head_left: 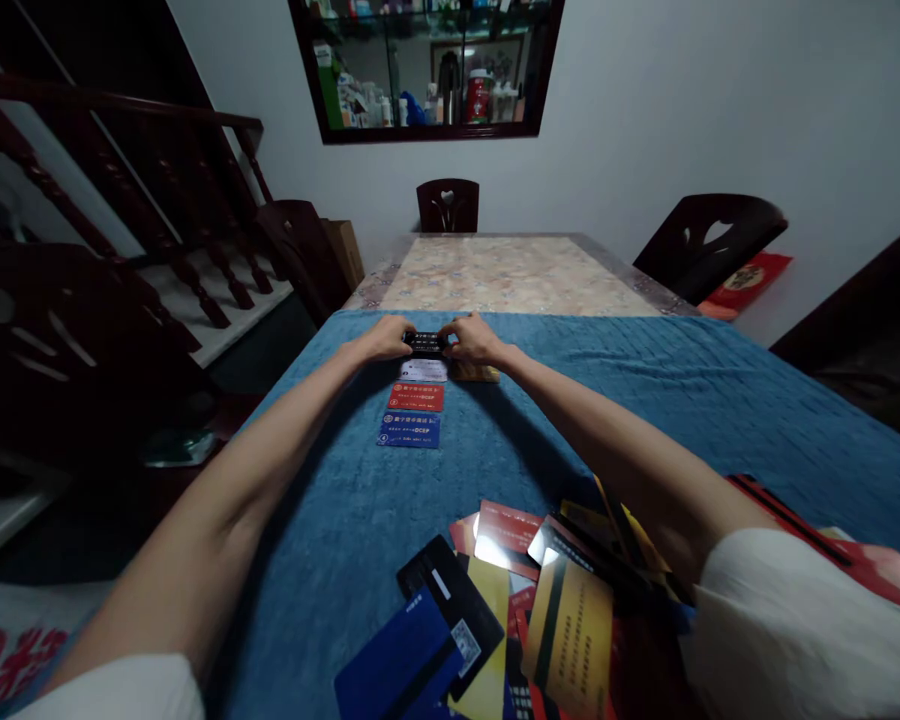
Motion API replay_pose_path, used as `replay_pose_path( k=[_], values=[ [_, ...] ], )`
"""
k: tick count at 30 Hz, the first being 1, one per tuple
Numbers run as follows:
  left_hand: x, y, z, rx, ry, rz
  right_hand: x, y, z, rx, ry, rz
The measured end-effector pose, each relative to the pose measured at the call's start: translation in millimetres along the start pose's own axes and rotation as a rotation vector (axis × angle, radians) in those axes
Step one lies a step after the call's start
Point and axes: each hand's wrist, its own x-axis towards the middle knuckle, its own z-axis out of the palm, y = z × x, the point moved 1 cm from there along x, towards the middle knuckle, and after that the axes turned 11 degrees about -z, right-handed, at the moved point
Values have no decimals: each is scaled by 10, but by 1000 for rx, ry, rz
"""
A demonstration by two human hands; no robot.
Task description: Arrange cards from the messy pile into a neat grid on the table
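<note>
A black card (426, 343) with white lettering is pinched between both hands at the top of a column of cards. Its left end is in the fingers of my left hand (387, 338), its right end in those of my right hand (475, 338). Just below it, towards me, lie a pale silver card (423, 371), a red card (415, 397) and a blue card (409, 430), all on the blue cloth (345, 500). A gold card (477, 372) lies under my right wrist, partly covered. Whether the black card touches the cloth, I cannot tell.
Close to me lies a loose heap of cards, among them a dark blue card (397, 660) and a gold card (570, 630). A red item (862, 565) lies at the right. Chairs (448, 207) surround the table; a railing (120, 110) stands left.
</note>
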Motion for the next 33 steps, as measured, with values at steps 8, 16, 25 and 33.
replay_pose_path(
  k=[8,16,25,33],
  values=[
    [66,-8,82,-47,-45,-19,79,2,30,2,-61,56],
    [71,-6,75,-108,-87,-31,59,-29,-3,14,-118,68],
    [63,54,34,3,-162,-55,24,-84,-91,-52,-187,15],
    [66,66,78,39,-154,-37,45,-108,-108,-72,-204,5]
  ],
)
